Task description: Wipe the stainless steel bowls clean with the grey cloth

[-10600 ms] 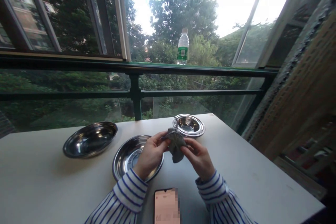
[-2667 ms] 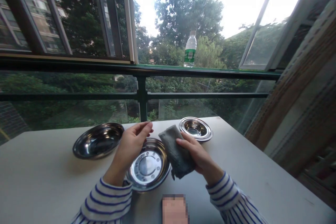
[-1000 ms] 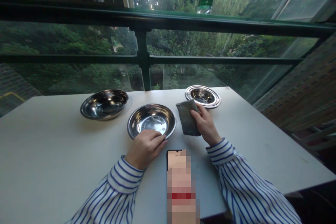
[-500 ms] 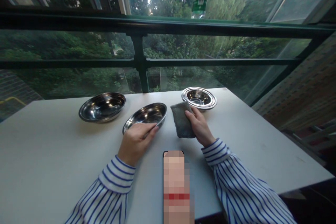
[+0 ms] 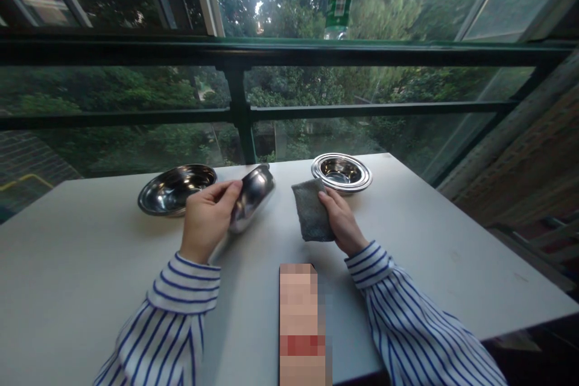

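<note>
My left hand (image 5: 208, 217) is closed on the rim of a shiny steel bowl (image 5: 254, 196). The bowl is tipped up on its side, so its outer wall faces me and its inside is hidden. In my right hand (image 5: 344, 220) is a folded grey cloth (image 5: 313, 211), pinched at its right edge with the thumb on top. The cloth is apart from the tilted bowl, to its right. Just behind the cloth and my right hand stands a smaller wide-rimmed steel bowl (image 5: 368, 180).
Another steel bowl (image 5: 156, 193) sits at the back left of the white table (image 5: 420, 265). A phone (image 5: 298, 313), partly blurred out, lies in front between my forearms. A green railing (image 5: 280, 55) runs behind the table, with a green-labelled plastic bottle (image 5: 340, 6) on it.
My left hand has gripped the middle bowl's rim, raised it and turned it from lying flat onto its side, moving left. The right hand keeps the cloth, which was earlier handled by both hands.
</note>
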The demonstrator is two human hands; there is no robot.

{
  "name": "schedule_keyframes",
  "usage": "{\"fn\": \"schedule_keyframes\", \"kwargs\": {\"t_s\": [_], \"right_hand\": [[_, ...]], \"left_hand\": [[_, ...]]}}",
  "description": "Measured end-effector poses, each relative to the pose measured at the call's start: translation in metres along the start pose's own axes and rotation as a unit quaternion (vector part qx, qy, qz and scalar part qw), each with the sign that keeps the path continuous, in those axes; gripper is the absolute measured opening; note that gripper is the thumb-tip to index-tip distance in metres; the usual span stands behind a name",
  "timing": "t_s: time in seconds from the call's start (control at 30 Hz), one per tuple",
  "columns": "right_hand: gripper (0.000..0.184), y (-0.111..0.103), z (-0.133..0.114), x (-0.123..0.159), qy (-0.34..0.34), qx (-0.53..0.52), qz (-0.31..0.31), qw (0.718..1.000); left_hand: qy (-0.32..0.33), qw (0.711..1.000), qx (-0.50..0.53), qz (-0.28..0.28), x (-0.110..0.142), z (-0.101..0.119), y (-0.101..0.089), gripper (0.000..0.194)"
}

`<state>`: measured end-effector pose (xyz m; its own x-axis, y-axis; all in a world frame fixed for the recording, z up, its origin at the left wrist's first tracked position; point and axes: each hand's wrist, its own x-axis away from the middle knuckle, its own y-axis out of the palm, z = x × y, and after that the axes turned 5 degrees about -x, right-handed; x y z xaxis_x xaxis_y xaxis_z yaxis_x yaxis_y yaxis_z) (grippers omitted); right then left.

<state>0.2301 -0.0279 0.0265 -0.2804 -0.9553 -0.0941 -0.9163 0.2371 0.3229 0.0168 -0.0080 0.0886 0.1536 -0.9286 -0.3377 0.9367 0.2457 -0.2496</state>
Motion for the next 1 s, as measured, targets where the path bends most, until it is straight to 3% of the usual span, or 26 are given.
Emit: {"fn": "schedule_keyframes", "kwargs": {"t_s": [0.17,0.3,0.57,0.67,0.8,0.9,1.0], "right_hand": [[0.035,0.001,-0.002,0.001,0.002,-0.009,0.004,1.0],[0.036,-0.001,-0.002,0.001,0.005,-0.009,0.0,1.0],[0.039,-0.008,-0.001,-0.002,-0.062,0.054,0.056,0.995],[0.037,-0.005,-0.006,0.002,-0.126,0.116,0.07,0.983],[0.036,0.017,-0.016,0.009,-0.285,0.275,0.078,0.915],[0.043,0.037,-0.021,0.012,-0.405,0.375,-0.006,0.834],[0.044,0.051,-0.022,0.012,-0.477,0.463,-0.092,0.741]], "left_hand": [[-0.096,0.981,0.166,-0.002,-0.013,0.017,0.006,0.015],[-0.163,0.942,0.283,-0.073,-0.015,0.031,0.017,0.01],[-0.207,0.91,0.353,-0.069,-0.012,0.029,0.031,0.01],[-0.218,0.904,0.359,-0.087,-0.011,0.029,0.031,0.013],[-0.222,0.897,0.369,-0.099,-0.009,0.029,0.034,0.013],[-0.212,0.89,0.388,-0.112,-0.008,0.028,0.037,0.011],[-0.207,0.879,0.414,-0.117,-0.01,0.029,0.036,0.01]]}}
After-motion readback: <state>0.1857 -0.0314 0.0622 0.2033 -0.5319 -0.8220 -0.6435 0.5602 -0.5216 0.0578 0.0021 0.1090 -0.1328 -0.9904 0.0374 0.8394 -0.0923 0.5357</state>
